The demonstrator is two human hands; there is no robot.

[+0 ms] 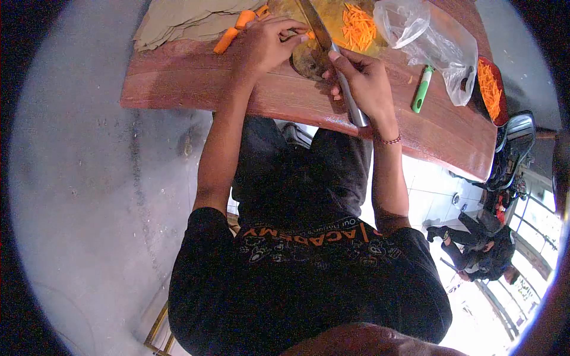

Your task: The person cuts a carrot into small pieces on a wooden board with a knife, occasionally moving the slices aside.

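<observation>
My right hand (363, 83) is wrapped round the metal handle of a large knife (317, 26), its blade slanting up and left over a round wooden board (309, 62). On the left side of the blade, my left hand (279, 43) has thumb and fingers brought together at a small orange piece of carrot (310, 35). Carrot shreds (358, 26) lie piled on the board to the right of the knife. Thicker carrot pieces (225, 41) rest on the table beyond my left wrist.
The reddish wooden table (172, 80) bears brown paper (178, 24), a clear plastic bag (436, 38), a green-handled peeler (422, 89) and a red tray (503, 110) of carrot shreds. Another person (484, 249) sits at the far right, away from the table.
</observation>
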